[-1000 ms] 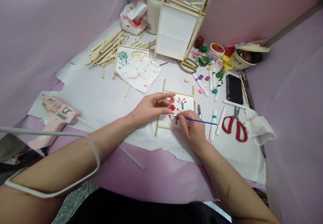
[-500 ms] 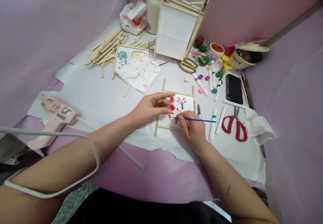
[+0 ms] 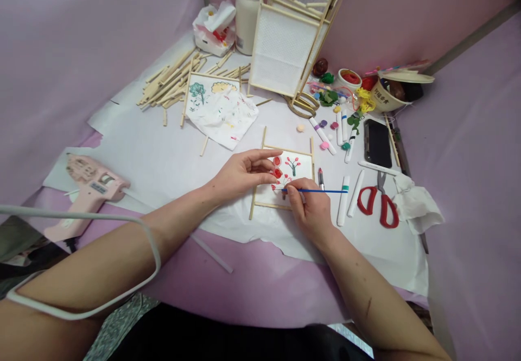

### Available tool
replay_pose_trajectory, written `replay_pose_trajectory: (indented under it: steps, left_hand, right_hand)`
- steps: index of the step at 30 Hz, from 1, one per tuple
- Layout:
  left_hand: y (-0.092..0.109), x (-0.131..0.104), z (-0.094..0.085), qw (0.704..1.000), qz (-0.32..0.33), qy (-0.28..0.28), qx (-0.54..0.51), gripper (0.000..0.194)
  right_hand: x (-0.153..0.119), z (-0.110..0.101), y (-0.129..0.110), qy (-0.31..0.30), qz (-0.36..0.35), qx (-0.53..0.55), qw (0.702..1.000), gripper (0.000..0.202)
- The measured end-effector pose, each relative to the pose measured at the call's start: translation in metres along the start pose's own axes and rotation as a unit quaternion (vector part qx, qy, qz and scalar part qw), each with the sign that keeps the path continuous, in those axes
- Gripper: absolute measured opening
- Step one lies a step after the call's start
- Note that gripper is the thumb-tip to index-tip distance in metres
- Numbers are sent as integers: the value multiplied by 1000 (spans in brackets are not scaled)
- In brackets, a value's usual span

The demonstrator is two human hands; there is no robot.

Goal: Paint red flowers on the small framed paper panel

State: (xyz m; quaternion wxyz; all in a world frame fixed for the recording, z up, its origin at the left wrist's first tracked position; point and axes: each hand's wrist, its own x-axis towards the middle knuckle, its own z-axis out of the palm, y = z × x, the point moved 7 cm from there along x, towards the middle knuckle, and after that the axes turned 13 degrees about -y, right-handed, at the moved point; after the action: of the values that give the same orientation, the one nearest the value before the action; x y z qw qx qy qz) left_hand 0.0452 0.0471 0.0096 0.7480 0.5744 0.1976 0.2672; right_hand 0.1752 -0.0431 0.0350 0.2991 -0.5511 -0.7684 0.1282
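My right hand (image 3: 311, 209) pinches a thin blue paintbrush (image 3: 321, 191), its tip over the lower part of a small wooden-stick frame (image 3: 288, 151) backed with white. A green-stemmed plant with red buds (image 3: 293, 165) is painted on that backing, with more red marks left of the brush tip. My left hand (image 3: 246, 172) rests at the frame's left side, thumb and fingers curved around a small pot of red paint (image 3: 277, 172). Another red round piece shows just above it, perhaps its lid. The fingers partly cover the pot.
A pink glue gun (image 3: 91, 179) lies left, with a white cable (image 3: 150, 241) crossing my left forearm. Sticks (image 3: 171, 81), a painted panel (image 3: 222, 111) and a tall stick-framed structure (image 3: 285, 46) stand behind. Markers (image 3: 343, 201), red-handled scissors (image 3: 380, 201) and a phone (image 3: 377, 144) lie right.
The back end of the paintbrush has risen slightly, and the brush lies flatter. Both hands stay in nearly the same place.
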Motion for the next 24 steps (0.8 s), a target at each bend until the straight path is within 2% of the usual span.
replay_pose_trajectory:
  steps: [16, 18, 24]
  left_hand:
    - [-1, -1, -1, 1000, -10, 5, 8, 55]
    - [-1, -1, -1, 1000, -8, 5, 3, 55]
    - [2, -2, -2, 1000, -6, 13, 1, 55]
  right_hand:
    - [-2, -5, -1, 18, -8, 19, 1000, 14]
    - [-5, -15, -2, 59, -22, 47, 997, 13]
    - [-16, -56, -2, 255, -56, 98, 960, 13]
